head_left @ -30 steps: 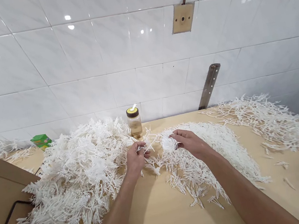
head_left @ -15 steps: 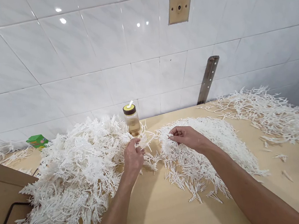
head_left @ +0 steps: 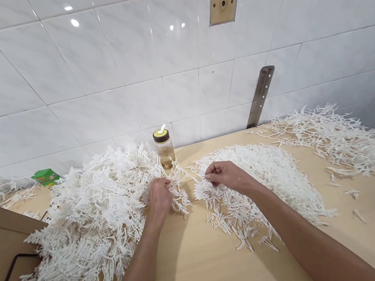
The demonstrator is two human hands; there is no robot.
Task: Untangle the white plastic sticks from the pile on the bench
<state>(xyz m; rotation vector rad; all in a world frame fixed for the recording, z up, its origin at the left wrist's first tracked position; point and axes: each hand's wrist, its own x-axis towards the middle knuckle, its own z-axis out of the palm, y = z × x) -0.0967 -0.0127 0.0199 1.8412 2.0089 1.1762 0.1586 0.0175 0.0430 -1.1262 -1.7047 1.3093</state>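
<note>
A big tangled heap of white branched pieces [head_left: 104,220] lies on the left. My left hand [head_left: 160,196] is closed at its right edge, pinching a white branched strand [head_left: 179,175] that spreads out toward the middle. Over the near-left part of a flatter pile of small white pieces [head_left: 267,175], my right hand [head_left: 222,175] has thumb and fingertips pressed together. Whatever sits between those fingertips is too small to make out.
A jar with a yellow and dark lid [head_left: 164,149] stands behind my left hand. Thin white stems [head_left: 337,140] lie at the right. A green box [head_left: 45,177], a cardboard panel [head_left: 1,222] and a metal strip [head_left: 261,96] against the tiled wall also show.
My left hand has moved a little left, toward the big heap, with the strand. My right hand has shifted slightly left. The view has tilted a little.
</note>
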